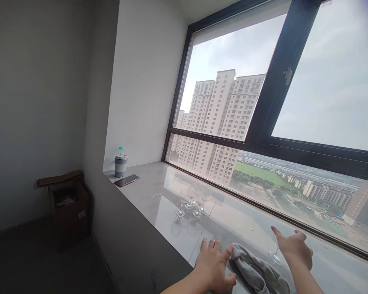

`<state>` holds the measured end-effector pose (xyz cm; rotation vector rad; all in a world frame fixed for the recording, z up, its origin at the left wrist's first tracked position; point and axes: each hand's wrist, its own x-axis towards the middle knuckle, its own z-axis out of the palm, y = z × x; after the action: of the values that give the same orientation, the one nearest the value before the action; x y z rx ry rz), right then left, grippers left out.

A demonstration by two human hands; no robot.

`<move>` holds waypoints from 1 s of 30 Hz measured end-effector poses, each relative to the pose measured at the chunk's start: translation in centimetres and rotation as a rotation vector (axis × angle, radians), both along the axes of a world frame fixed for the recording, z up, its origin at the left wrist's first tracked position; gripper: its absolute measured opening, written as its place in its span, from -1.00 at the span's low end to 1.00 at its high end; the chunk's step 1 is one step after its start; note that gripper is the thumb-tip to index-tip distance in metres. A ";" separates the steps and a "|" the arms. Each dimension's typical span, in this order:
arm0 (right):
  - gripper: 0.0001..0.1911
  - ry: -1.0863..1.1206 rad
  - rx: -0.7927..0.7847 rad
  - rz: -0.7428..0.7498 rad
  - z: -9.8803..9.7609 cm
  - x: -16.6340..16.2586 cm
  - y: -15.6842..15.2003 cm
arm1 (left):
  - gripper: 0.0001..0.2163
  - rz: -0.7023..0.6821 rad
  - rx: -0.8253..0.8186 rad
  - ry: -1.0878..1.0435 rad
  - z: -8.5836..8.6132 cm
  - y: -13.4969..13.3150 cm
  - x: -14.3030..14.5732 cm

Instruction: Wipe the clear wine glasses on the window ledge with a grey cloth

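My left hand (213,263) is spread open, low over the tiled sill, with its fingers apart. Its index fingertip is at the edge of a crumpled grey cloth (253,269). On the other side of the cloth, my right hand (297,251) has its thumb and index finger apart. Beside the thumb stands a clear stemmed wine glass (275,257), foot on the sill; its bowl is hard to see and partly hidden by my hand. Further along the sill, several wine glasses (190,200) stand upright in a close group.
At the sill's far left end lies a phone (126,180), with a grey-and-white cup (120,166) and a green-capped bottle (121,150) behind it. A dark-framed window (248,145) borders the sill. An open cardboard box (69,208) sits on the floor at left.
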<state>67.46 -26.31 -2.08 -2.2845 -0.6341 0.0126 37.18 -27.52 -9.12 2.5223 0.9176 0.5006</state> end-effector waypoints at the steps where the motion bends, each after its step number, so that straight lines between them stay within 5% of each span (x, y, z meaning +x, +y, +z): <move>1: 0.03 0.002 0.000 0.001 0.0 0.1 0.2 | -0.28 -0.003 0.001 -0.005 0.0 0.0 0.0; 11: 0.04 -0.079 0.047 -0.064 0.6 -1.3 0.0 | -0.27 0.016 0.015 0.016 -0.2 0.2 0.3; 16: -0.26 -0.418 0.170 -0.077 0.6 -5.6 -1.2 | -0.28 0.026 0.039 0.028 0.1 0.1 0.3; 21: -0.41 -0.516 -0.146 0.278 -0.9 -11.0 -3.4 | -0.29 0.038 0.078 0.026 0.1 0.1 0.3; 25: -0.45 -0.678 -0.273 0.272 -2.6 -14.6 -6.4 | -0.30 0.040 0.090 0.030 0.1 0.1 0.3; 30: -0.23 -0.289 -0.308 0.254 -4.8 -15.3 -7.2 | -0.36 0.038 0.106 0.048 -0.1 0.2 0.4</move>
<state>52.21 -33.48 -6.92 -2.5058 -1.1391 -0.1062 37.55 -27.35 -9.18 2.6272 0.9824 0.5148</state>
